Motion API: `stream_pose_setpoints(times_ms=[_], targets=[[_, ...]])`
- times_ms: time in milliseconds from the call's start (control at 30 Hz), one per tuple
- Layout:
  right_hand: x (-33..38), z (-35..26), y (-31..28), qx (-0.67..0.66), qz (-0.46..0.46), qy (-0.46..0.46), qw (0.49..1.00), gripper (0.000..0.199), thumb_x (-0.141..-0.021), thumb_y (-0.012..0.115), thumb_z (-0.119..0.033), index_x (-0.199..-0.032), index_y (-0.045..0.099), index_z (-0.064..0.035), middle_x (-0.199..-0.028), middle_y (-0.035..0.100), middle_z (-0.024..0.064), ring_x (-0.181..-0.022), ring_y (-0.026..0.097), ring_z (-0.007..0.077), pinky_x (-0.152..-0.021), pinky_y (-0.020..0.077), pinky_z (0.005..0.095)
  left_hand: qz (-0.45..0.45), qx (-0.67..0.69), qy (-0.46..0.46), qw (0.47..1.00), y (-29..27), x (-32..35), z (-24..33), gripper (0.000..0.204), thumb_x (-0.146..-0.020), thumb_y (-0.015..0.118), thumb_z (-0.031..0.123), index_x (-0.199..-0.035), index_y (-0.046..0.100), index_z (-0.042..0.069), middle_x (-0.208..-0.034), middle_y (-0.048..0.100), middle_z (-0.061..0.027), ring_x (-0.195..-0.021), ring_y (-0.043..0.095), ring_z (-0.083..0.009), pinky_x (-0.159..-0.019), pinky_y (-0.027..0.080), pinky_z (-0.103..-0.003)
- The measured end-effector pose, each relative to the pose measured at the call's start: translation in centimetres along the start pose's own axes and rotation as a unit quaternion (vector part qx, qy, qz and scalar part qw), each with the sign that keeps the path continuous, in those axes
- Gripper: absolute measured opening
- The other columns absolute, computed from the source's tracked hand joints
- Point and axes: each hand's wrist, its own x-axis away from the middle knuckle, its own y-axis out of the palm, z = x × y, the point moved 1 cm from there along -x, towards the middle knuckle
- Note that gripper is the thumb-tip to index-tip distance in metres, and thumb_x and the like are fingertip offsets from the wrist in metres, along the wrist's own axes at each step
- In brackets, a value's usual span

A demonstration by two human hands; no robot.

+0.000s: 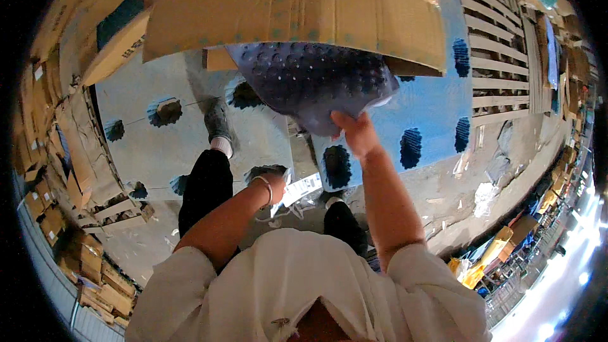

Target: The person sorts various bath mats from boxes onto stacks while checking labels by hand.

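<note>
My right hand (356,134) is closed on the near lower edge of a dark purplish-grey dimpled sheet (316,85). The sheet is bent and comes out from under a large brown cardboard panel (291,9), which hides its far part. Lower and to the left, my left hand (273,189), with a white band at the wrist, is closed around a white printed paper label (303,190). Pale strings (271,216) hang just below that hand. Most of its fingers are out of sight.
My feet stand among a grey plastic pallet (139,158) on the left and a blue plastic pallet (434,104) on the right, both with dark openings. A wooden slatted pallet (497,54) lies farther right. Stacked cardboard (76,158) lines the left side. Scraps litter the concrete floor (456,196).
</note>
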Motion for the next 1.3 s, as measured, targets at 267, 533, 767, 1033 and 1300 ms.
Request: stream_pose_setpoints(times_ms=[267,533,767,1033,1300], targets=[[24.0,-17.2,2.0,-0.071,-0.052,-0.322,0.943,0.06,-0.081,0.061,-0.01,-0.132,0.034,0.0018,-0.133,0.04,0.0185,-0.123,0.038,0.0325,-0.103,0.0279,0.0438,0.361,-0.065,0.108,0.924,0.0,5.4,7.7,0.028,-0.078,0.058,0.017,-0.102,0.065,0.004,-0.109,0.062,-0.0156,-0.101,0.06,-0.0315,-0.078,0.05,-0.043],[40.2,-26.6,-4.4,-0.034,0.212,-0.545,0.81,0.058,-0.078,0.067,-0.027,-0.122,0.042,0.0027,-0.112,0.055,0.0208,-0.098,0.058,0.0335,-0.085,0.0468,0.044,0.141,-0.26,0.222,0.929,-10.3,9.2,21.8,0.018,-0.077,0.055,0.014,-0.085,0.07,0.009,-0.078,0.065,-0.0131,-0.096,0.053,-0.0306,-0.09,0.041,-0.043],[58.5,-25.7,-11.3,-0.024,0.46,-0.595,0.659,0.057,-0.076,0.055,-0.031,-0.119,0.045,0.0057,-0.114,0.053,0.0201,-0.105,0.053,0.0333,-0.094,0.039,0.0484,0.284,-0.37,0.518,0.717,-15.7,17.6,36.7,0.013,-0.073,0.059,0.021,-0.075,0.068,0.011,-0.079,0.065,-0.0069,-0.097,0.052,-0.0257,-0.095,0.031,-0.051],[81.2,-17.3,-14.2,-0.036,0.494,-0.703,0.51,0.057,-0.078,0.048,-0.037,-0.116,0.053,0.0055,-0.11,0.058,0.0238,-0.106,0.054,0.0413,-0.098,0.0342,0.0571,0.406,-0.295,0.672,0.545,-12.2,21.0,46.3,0.014,-0.073,0.06,0.022,-0.086,0.064,0.024,-0.085,0.067,0.0029,-0.123,0.043,-0.0301,-0.1,0.008,-0.063],[95.3,-15.3,-7.1,0.174,0.644,-0.614,0.423,0.05,-0.076,0.042,-0.036,-0.1,0.065,0.0008,-0.103,0.062,0.0249,-0.1,0.058,0.0384,-0.094,0.0407,0.0531,0.142,-0.395,0.686,0.594,-5.9,13.5,63.0,0.017,-0.072,0.063,0.007,-0.081,0.067,0.02,-0.085,0.066,0.0021,-0.126,0.037,-0.0329,-0.101,0.002,-0.07]])
